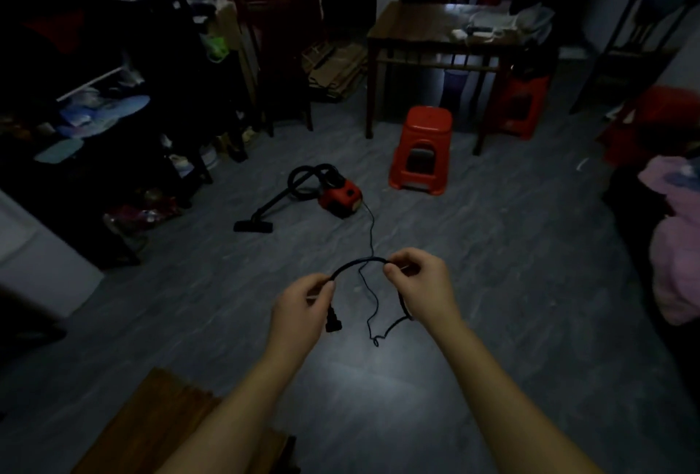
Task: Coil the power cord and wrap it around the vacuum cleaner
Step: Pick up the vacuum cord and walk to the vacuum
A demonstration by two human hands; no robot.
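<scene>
Power cord arcs between left hand and right hand — both pinching it.

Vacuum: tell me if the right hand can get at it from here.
Probably not yet. The vacuum sits well across the open floor, beyond both outstretched arms. Nothing blocks the way, but the right hand is busy holding the cord; stepping closer seems needed.
</scene>
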